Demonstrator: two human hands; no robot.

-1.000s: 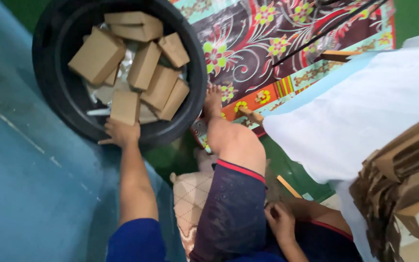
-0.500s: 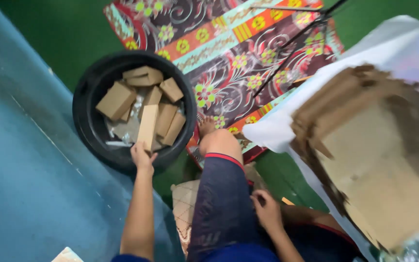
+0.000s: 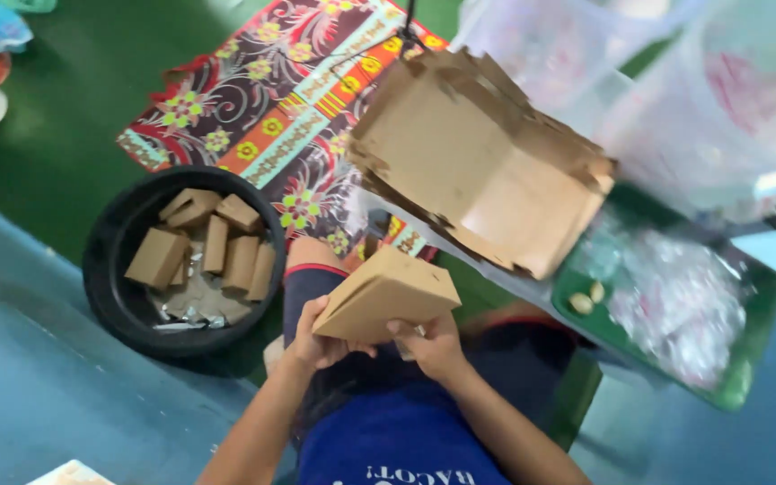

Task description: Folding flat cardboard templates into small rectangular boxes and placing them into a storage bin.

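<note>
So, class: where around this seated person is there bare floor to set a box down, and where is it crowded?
Bare green floor lies between the patterned mat and the black tub; the blue surface left of the tub is bare too. Crowded: the tub holds folded boxes, and the green tray holds plastic wrappers.

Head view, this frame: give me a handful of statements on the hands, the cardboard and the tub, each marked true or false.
1. Both hands hold one flat piece of brown cardboard. True: the left hand and right hand grip its lower edge.
2. The black tub is filled with water. False: it holds folded brown boxes and some foil scraps.
3. A stack of flat cardboard sheets lies beyond the hands. True.
4. The green tray sits inside the tub. False: it is far to the right, holding clear plastic.
5. The patterned mat is plain white. False: it is dark with bright flowers.
</note>
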